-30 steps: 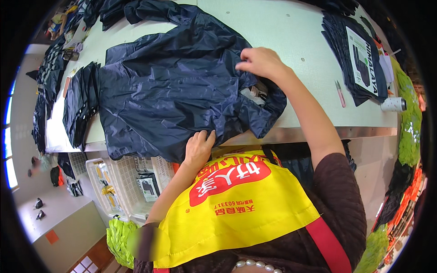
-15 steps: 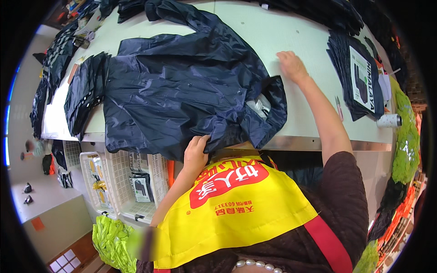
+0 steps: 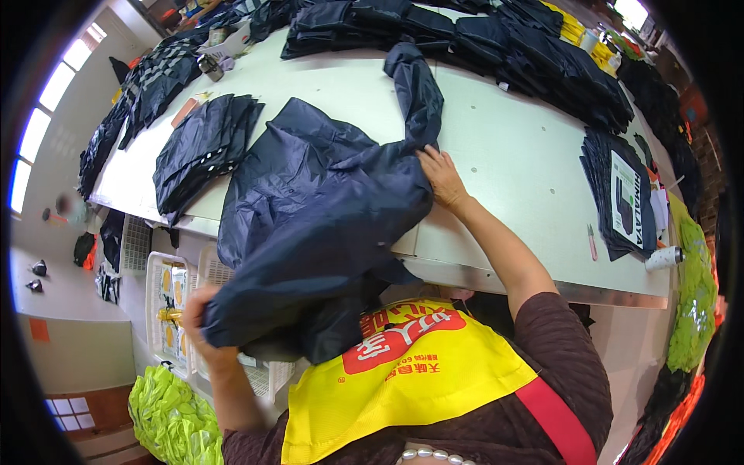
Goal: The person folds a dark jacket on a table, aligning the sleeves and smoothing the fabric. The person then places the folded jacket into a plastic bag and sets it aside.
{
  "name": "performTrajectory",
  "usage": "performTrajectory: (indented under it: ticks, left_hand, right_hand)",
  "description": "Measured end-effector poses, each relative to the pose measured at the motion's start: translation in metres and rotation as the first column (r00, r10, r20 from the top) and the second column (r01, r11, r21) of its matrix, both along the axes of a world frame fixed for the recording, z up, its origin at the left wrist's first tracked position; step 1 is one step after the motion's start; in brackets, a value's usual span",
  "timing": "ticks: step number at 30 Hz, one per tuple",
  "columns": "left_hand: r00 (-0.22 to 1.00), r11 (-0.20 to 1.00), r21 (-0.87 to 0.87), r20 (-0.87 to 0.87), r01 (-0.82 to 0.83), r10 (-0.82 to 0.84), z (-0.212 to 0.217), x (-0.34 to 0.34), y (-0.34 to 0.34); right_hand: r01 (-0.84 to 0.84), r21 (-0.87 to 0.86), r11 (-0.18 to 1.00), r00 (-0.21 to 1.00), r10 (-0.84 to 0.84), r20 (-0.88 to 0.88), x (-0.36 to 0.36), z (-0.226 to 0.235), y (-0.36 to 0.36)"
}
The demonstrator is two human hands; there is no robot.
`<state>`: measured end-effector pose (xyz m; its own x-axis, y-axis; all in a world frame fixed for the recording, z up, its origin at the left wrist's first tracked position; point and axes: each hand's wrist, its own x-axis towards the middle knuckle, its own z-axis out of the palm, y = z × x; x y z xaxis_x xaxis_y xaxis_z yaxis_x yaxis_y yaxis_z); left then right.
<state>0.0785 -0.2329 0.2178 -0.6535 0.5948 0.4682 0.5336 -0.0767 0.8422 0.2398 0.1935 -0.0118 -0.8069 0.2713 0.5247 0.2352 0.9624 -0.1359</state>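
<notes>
A dark navy jacket [image 3: 333, 209] lies bunched across the near edge of the white table, one sleeve stretched toward the far side. Its near part is lifted off the table and hangs over the edge in front of my apron. My left hand [image 3: 203, 322] is closed around the raised fabric at the lower left, its fingers partly hidden by the cloth. At the base of the stretched sleeve, my right hand [image 3: 443, 177] pinches the jacket's right side. The jacket's front and collar are mostly hidden in the folds.
Folded dark garments [image 3: 205, 151] lie to the left, with long dark stacks [image 3: 465, 39] along the back. Rightward are packaged garments [image 3: 620, 194], a small pink-handled tool [image 3: 592, 242] and a white roll [image 3: 664, 258]. White baskets [image 3: 152, 310] stand below the table edge.
The jacket, spread out before, is now lifted and folded over. My left hand has moved left with its fabric; my right hand has come from the bare tabletop onto the jacket.
</notes>
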Motion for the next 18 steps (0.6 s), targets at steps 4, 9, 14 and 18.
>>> performTrajectory:
  ticks: [4, 9, 14, 18]
  left_hand:
    - [0.847, 0.869, -0.075, -0.276, -0.49, 0.454, 0.019, -0.074, -0.103]
    - [0.426, 0.353, -0.301, -0.226, -0.886, 0.876, 0.048, -0.17, -0.324]
    - [0.476, 0.438, -0.186, -0.359, -0.88, 0.803, 0.103, -0.293, -0.259]
    - [0.586, 0.665, -0.026, -0.501, -0.746, 0.637, 0.174, -0.33, -0.098]
  right_hand:
    - [-0.132, -0.394, 0.91, 0.939, -0.013, -0.343, -0.019, 0.108, -0.028]
    - [-0.692, -0.639, 0.337, 0.454, 0.891, -0.023, -0.016, 0.323, -0.179]
    - [-0.663, -0.745, 0.068, 0.302, 0.935, -0.183, -0.019, 0.33, -0.223]
    - [-0.664, -0.731, -0.155, 0.491, 0.647, -0.583, -0.002, 0.288, -0.196]
